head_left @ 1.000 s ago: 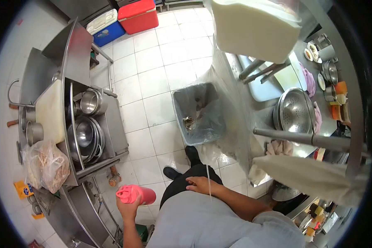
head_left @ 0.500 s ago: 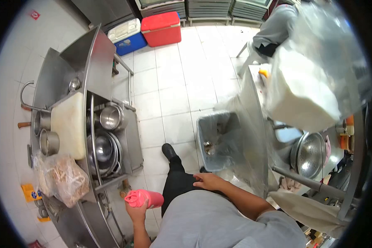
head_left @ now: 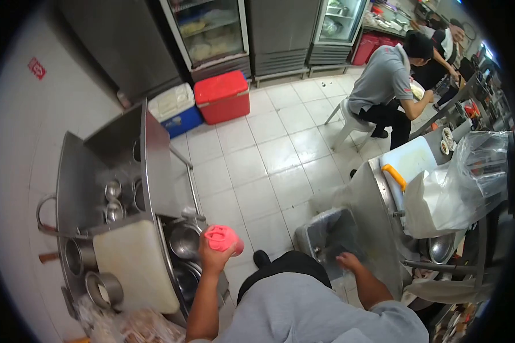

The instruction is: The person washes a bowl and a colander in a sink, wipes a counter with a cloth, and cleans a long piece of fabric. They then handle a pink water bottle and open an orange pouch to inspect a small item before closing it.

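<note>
A pink bottle (head_left: 224,238) with a looped lid is gripped in my left hand (head_left: 213,260), held up beside the steel sink unit. My right hand (head_left: 349,262) hangs at my side with nothing in it, fingers loosely bent and a little apart. Below and behind it in view is a grey bin (head_left: 308,238) lined with a clear plastic bag. Steel bowls (head_left: 184,239) sit on the shelf left of the bottle.
A cutting board (head_left: 133,264) and steel pots (head_left: 104,288) lie by the sink (head_left: 146,166) on the left. Two coolers, one red (head_left: 222,98), stand ahead. On the right, a person (head_left: 386,83) sits on a white stool (head_left: 349,127), near a counter with a yellow-handled knife (head_left: 393,176).
The view has tilted up and shows more of the room ahead. My left hand has brought the bottle up and forward; my right hand has swung out from my thigh towards the bin.
</note>
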`<state>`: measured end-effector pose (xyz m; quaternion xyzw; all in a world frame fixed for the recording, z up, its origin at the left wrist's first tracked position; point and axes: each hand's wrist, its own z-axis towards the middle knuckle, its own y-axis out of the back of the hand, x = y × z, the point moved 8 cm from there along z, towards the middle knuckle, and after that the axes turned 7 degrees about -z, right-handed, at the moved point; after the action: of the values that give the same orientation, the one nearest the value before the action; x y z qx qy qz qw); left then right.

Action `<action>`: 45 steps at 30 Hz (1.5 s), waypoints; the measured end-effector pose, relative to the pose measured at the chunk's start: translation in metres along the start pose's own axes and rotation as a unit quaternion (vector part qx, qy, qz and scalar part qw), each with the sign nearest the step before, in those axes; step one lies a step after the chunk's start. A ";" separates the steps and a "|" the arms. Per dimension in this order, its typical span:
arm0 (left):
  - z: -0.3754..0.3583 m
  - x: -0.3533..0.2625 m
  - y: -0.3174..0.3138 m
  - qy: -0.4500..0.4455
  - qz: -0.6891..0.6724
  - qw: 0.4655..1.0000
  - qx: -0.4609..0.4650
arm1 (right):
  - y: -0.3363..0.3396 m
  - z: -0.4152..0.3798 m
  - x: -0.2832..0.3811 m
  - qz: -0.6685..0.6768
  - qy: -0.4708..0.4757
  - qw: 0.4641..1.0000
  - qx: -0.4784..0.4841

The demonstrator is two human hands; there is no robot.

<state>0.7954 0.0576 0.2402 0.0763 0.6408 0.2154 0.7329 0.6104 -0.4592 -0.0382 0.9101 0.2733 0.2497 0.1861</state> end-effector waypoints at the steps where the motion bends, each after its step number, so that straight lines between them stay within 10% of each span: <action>1: 0.021 -0.008 -0.006 -0.023 -0.015 1.000 0.009 | -0.004 0.006 -0.021 -0.004 -0.001 1.000 -0.009; 8: 0.127 -0.028 -0.093 -0.083 -0.031 0.986 0.143 | -0.051 0.004 -0.031 0.169 -0.140 0.975 0.029; 11: 0.165 -0.007 -0.133 -0.061 0.021 0.984 0.169 | -0.084 0.091 -0.041 0.153 -0.065 0.981 0.100; 14: 0.201 0.020 -0.159 -0.016 0.081 0.985 0.152 | -0.040 0.106 0.060 0.224 -0.100 0.963 0.109; 19: 0.251 0.099 -0.150 0.070 0.157 0.979 0.106 | 0.064 0.268 0.226 -0.072 0.081 0.993 0.046; 21: 0.259 0.140 -0.131 0.105 0.179 0.976 0.067 | 0.122 0.318 0.315 -0.277 0.296 0.910 -0.093; 23: 0.265 0.174 -0.113 0.150 0.211 0.965 0.035 | 0.190 0.322 0.370 0.035 0.165 0.985 -0.049; 27: 0.261 0.225 -0.092 0.244 0.279 0.928 0.038 | 0.290 0.356 0.457 0.031 0.225 0.969 -0.096; 36: 0.344 0.302 -0.140 0.389 0.226 0.887 0.109 | 0.365 0.432 0.388 -0.096 0.087 0.974 -0.186; 37: 0.371 0.310 -0.153 0.398 0.217 0.884 0.113 | 0.347 0.435 0.361 -0.079 0.019 0.993 -0.087; 43: 0.635 0.342 -0.299 0.165 0.292 0.913 0.231 | 0.296 0.354 0.316 0.300 -0.166 0.939 -0.005; 45: 0.727 0.266 -0.350 0.149 0.245 0.921 0.265 | 0.298 0.335 0.322 0.300 -0.138 0.944 -0.021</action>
<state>1.6010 -0.0266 -0.0156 0.3891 0.7375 0.2194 0.5065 1.1507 -0.5697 -0.0534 0.9714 -0.0463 0.1717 0.1577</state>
